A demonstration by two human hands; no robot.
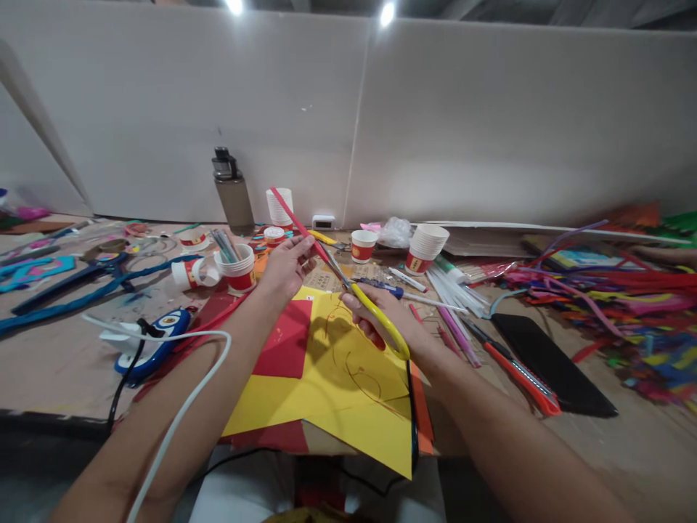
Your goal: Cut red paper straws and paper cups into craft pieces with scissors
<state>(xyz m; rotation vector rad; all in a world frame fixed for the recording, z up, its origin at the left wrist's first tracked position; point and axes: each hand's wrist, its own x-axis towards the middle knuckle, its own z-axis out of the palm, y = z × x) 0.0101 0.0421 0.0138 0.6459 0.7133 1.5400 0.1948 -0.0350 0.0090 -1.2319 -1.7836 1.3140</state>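
Observation:
My left hand (288,265) pinches a narrow red paper strip (290,209), which slants up and to the left. In my right hand (381,319) is a pair of scissors with yellow handles (388,319). Their blades point up and left and meet the strip's lower end near my left fingertips; whether they are cutting into it I cannot tell. Below both hands lies yellow paper (272,407) with curved pen lines drawn on it. On its left part rests a red paper piece (286,341).
Paper cups (428,247) and a bottle (234,192) stand toward the back wall. On the right lie a craft knife (520,374), a black phone (552,363) and a pile of colourful pipe cleaners (626,298). A white cable (190,396) crosses my left forearm. Another person's hand (661,254) shows far right.

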